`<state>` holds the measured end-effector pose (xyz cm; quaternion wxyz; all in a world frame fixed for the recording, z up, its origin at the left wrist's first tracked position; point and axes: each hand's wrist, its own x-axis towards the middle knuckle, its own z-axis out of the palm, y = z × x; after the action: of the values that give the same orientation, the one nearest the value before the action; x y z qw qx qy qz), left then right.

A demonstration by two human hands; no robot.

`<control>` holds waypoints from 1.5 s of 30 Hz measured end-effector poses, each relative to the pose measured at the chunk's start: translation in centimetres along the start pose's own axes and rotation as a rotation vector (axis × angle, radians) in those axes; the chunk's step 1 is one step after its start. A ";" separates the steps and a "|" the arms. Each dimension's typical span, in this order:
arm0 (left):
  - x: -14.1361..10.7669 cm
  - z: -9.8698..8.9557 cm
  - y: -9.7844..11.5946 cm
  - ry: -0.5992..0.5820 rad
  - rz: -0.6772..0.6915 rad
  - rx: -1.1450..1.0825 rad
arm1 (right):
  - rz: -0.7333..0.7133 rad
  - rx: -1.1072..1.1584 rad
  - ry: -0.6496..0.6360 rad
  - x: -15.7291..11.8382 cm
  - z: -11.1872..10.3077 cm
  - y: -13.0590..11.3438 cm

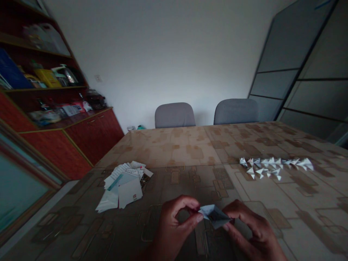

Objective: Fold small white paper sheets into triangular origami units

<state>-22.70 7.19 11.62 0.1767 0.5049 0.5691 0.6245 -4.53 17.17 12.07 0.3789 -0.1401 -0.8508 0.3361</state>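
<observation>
A small folded paper piece [214, 216], pale and pointed at its ends, is held just above the near part of the table. My left hand [179, 221] pinches its left tip between thumb and forefinger. On the other side, my right hand [250, 228] is closed on the right tip, thumb below and forefinger above. The middle of the piece is opened into a shallow hollow. To the left lies a loose pile of white paper slips [127, 186]. Several folded paper pieces [274, 163] stand in two rows at the right.
The table [174, 145] has a patterned cover. Two grey chairs [175, 115] stand at its far edge, before a white wall. A red-brown cabinet [92, 137] with filled shelves is at the left, a grey panelled wardrobe [277, 69] at the right.
</observation>
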 end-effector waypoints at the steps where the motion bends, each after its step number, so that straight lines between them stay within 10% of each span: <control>1: 0.0 0.0 0.0 -0.009 -0.002 0.007 | -0.009 -0.002 0.003 0.0 0.0 -0.1; 45: -2.2 1.2 -0.8 -0.198 -0.039 0.166 | 0.226 -0.105 0.047 -0.9 1.9 0.2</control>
<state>-21.08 6.28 9.75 0.2017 0.5661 0.6083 0.5186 -5.27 15.97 10.54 0.3508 -0.2624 -0.8368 0.3283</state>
